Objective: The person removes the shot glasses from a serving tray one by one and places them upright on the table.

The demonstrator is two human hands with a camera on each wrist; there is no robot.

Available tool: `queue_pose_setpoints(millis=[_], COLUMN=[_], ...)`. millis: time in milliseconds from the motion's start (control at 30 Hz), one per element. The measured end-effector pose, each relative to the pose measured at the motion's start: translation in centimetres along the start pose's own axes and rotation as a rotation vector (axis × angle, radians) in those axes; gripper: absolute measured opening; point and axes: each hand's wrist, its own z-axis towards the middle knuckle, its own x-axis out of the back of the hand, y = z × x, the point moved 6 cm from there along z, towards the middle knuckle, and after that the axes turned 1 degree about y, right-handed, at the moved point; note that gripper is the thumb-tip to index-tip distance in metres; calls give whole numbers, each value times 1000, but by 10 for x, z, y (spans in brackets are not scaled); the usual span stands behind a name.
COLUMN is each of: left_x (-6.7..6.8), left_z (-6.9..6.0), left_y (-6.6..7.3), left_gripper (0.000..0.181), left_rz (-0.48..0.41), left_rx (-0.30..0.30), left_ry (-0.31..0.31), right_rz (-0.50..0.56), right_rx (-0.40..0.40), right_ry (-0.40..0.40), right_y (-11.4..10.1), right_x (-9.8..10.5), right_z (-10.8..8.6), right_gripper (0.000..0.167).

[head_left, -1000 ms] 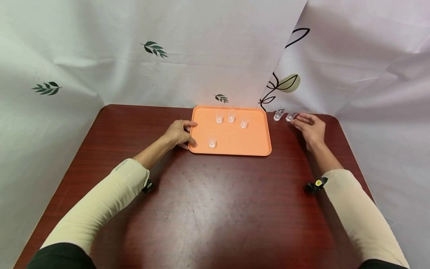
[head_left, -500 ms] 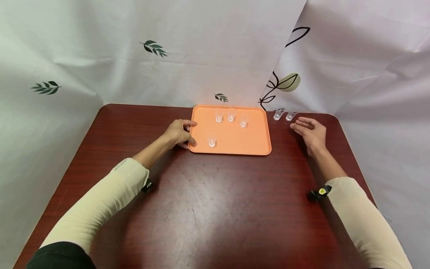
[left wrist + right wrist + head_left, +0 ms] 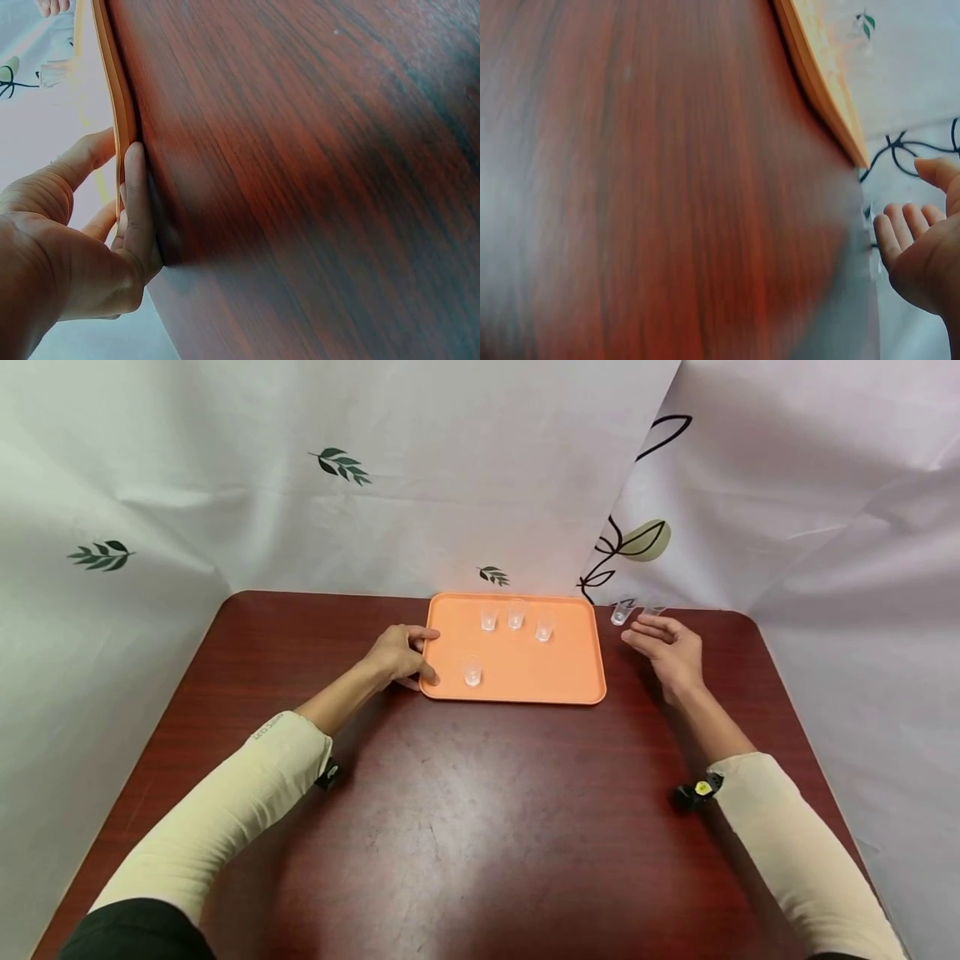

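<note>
My left hand [image 3: 397, 657] grips the left edge of an orange tray [image 3: 525, 681], thumb on top and fingers against its rim; the left wrist view shows the fingers [image 3: 136, 195] along the outer side. Several small clear plastic cups stand on the tray, one a front cup [image 3: 472, 672] apart from a back cup [image 3: 516, 615] and others. To the tray's right, my right hand [image 3: 667, 652] hovers with relaxed fingers, holding nothing. Just beyond it are two more clear cups: a left one [image 3: 621, 612] and a right one [image 3: 655, 609], partly hidden behind the fingers.
The dark red wooden table [image 3: 450, 827] stretches in front of the tray. A pale curtain [image 3: 420, 485] with leaf prints hangs right behind the table's far edge and along both sides.
My right hand has come away from the right-hand cup, drawn back a little, then moved left toward the tray. The left hand keeps its grip, and the cups stay put.
</note>
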Motion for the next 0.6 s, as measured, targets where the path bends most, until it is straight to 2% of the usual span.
queue_pose_setpoints(millis=[333,600], left_x=[-1,0], left_z=[2,0], left_y=[-1,1], left_gripper=[94,94], left_rz=[-17,-16], left_rx=[-1,5], left_ry=[0,4], right_rz=[-89,-169], right_rx=[37,25], right_ry=[-59,-80], right_y=[-5,1], right_x=[-38,-59], right_z=[-2,-3], right_gripper=[53,50])
